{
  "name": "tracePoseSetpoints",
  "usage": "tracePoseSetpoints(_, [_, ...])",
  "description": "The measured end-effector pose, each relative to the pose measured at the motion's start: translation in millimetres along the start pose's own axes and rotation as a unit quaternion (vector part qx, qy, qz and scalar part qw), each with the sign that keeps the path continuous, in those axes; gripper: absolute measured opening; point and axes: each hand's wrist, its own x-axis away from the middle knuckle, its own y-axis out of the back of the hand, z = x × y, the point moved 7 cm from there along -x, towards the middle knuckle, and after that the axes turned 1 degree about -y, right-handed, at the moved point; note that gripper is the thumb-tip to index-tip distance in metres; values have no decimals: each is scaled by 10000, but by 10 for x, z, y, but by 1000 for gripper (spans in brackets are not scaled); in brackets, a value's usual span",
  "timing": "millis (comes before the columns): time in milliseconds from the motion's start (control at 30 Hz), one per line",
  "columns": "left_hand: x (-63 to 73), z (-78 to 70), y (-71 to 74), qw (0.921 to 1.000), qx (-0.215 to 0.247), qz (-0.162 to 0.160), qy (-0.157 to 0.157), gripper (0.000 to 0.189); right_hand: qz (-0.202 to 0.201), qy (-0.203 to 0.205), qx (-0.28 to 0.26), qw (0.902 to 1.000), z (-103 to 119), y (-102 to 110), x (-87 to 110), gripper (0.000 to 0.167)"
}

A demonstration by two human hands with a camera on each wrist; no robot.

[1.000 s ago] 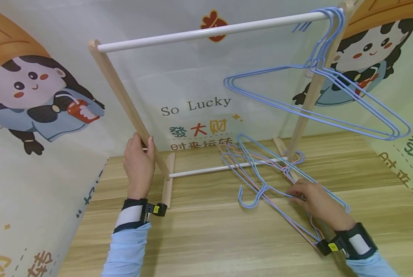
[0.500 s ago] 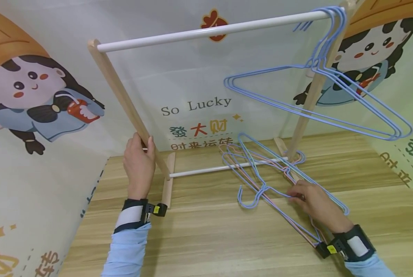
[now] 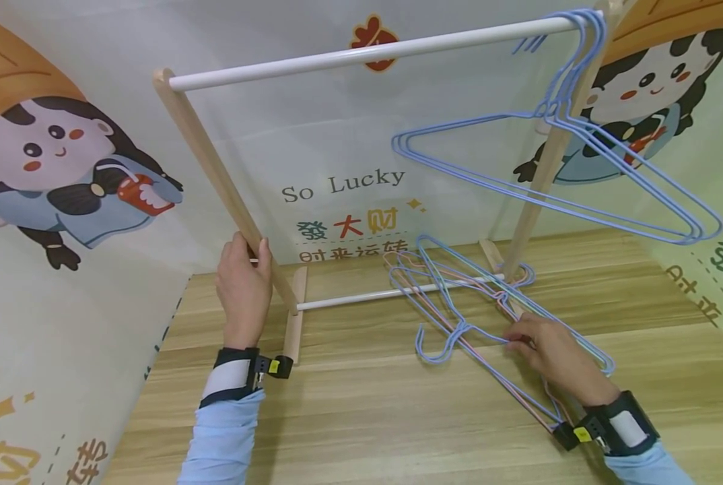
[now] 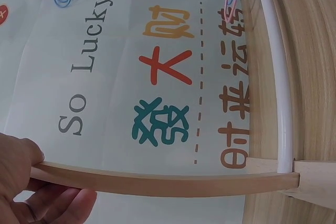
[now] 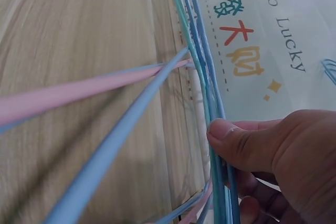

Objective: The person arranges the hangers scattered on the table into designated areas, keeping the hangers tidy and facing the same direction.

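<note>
My left hand (image 3: pixel 244 289) grips the left wooden upright (image 3: pixel 216 168) of a small clothes rack, low down near its foot. In the left wrist view the thumb and fingers lie on either side of that upright (image 4: pixel 168 184). On the right, my right hand (image 3: pixel 558 353) pinches the wires of clothes hangers (image 3: pixel 461 330) that lie in an overlapping pile on the floorboards. The right wrist view shows thumb and fingers on a bundle of blue and teal hanger wires (image 5: pixel 202 61). A pink hanger wire (image 5: pixel 89 90) crosses beside them. Part of the pinched wires is hidden by the fingers.
Several blue hangers (image 3: pixel 555 114) hang at the right end of the rack's white top rail (image 3: pixel 373 52). A white lower rail (image 3: pixel 361 298) joins the uprights, with pile hangers lying across it. Printed sheets (image 3: pixel 337 135) stand behind and at both sides of the wood-grain surface (image 3: pixel 361 417).
</note>
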Motion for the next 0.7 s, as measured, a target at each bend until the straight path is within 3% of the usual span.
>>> tracePoseSetpoints(400, [0,-6,3,10000,24,13,-9,30,-490,469,16,9977,78,119,-42,24])
tracePoseSetpoints(700, [8,-14,6,10000,6,17,-41,30,-755,269,-11,9968,87,204,-41,23])
